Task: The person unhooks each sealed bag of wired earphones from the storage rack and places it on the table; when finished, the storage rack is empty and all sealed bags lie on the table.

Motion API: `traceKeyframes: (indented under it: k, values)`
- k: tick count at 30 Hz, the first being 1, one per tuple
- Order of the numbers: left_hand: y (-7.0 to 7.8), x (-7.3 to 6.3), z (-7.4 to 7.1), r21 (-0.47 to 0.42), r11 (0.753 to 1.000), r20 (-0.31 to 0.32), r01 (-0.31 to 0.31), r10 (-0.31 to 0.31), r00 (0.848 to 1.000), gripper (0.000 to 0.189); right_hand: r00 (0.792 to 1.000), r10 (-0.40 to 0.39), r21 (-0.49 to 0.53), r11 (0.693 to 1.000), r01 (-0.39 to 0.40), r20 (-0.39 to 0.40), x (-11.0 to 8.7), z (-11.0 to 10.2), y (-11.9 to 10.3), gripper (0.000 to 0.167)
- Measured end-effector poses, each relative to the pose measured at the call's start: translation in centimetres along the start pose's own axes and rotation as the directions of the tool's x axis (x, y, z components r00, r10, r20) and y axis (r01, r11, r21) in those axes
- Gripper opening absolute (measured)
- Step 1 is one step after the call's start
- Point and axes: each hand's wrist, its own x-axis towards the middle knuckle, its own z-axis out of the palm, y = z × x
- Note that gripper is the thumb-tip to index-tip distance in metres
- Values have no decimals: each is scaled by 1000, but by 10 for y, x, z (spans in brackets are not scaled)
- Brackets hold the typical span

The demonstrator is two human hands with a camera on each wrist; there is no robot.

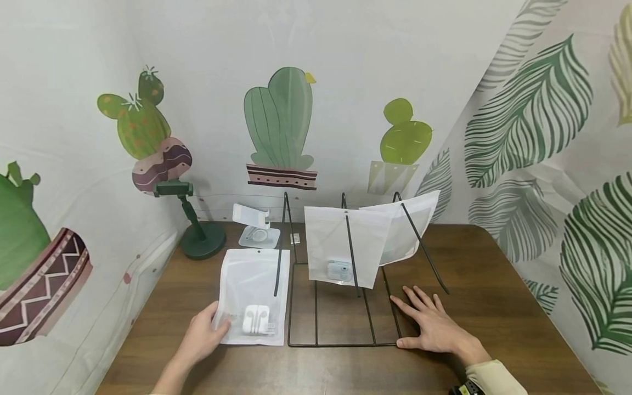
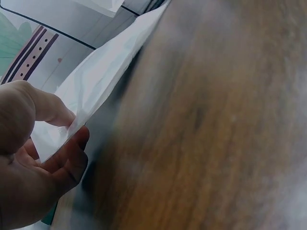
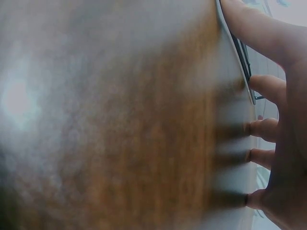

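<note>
My left hand (image 1: pixel 201 332) pinches the lower left edge of a white zip pouch (image 1: pixel 247 280), thumb on top and fingers beneath, as the left wrist view shows. Through a clear part of the pouch, white wired earphones (image 1: pixel 257 319) in a case are visible. The pouch's right side overlaps the left prong of a black wire display rack (image 1: pixel 345 345); its top hole sits apart from the prong. With fingers spread, my right hand (image 1: pixel 436 326) rests on the table, thumb and index fingertip at the rack's right side. Two more pouches hang from the rack: a middle pouch (image 1: pixel 328 236) and a right pouch (image 1: pixel 412 225).
Behind the left pouch stands a white folding phone stand (image 1: pixel 259 236). A dark green phone holder (image 1: pixel 202 240) with a round base is at the back left. The wooden table (image 1: pixel 484 285) meets a wall covering printed with cacti and leaves.
</note>
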Motion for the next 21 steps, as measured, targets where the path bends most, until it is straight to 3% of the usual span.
traceKeyframes:
  k: [9, 21]
  values:
    - [1, 1, 2, 58, 998, -48, -15, 17, 999, 31, 999, -24, -4, 1000, 24, -40, 1, 2, 1, 93]
    - [6, -1, 0, 116, 993, -52, 26, -20, 998, 42, 1000, -6, -18, 1000, 6, -6, 1, 0, -1, 94]
